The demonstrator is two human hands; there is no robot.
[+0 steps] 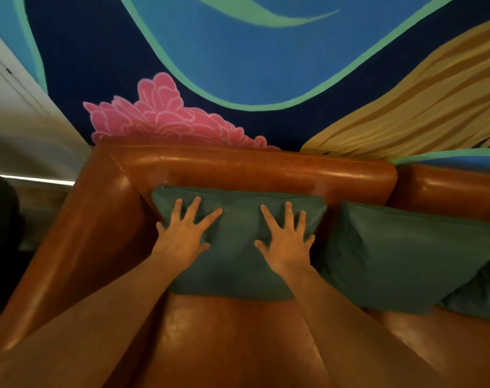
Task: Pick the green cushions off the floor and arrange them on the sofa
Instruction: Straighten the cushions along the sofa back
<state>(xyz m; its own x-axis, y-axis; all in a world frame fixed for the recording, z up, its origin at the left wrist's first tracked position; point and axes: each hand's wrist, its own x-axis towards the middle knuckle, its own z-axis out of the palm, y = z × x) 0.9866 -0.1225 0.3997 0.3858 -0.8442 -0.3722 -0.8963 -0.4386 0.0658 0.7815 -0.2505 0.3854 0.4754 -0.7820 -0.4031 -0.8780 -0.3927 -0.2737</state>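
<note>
A green cushion (235,247) leans against the backrest of the brown leather sofa (238,166), in its left corner. My left hand (183,233) presses flat on the cushion's left half, fingers spread. My right hand (287,238) presses flat on its right half, fingers spread too. A second green cushion (400,256) leans on the backrest just to the right, its left edge close to the first. Part of a third green cushion (482,295) shows behind it at the right edge.
The sofa's left armrest (78,247) runs down beside the first cushion. The seat (232,337) lies below my forearms. A painted mural wall (238,65) rises behind the sofa. A dark object (0,233) stands at the far left.
</note>
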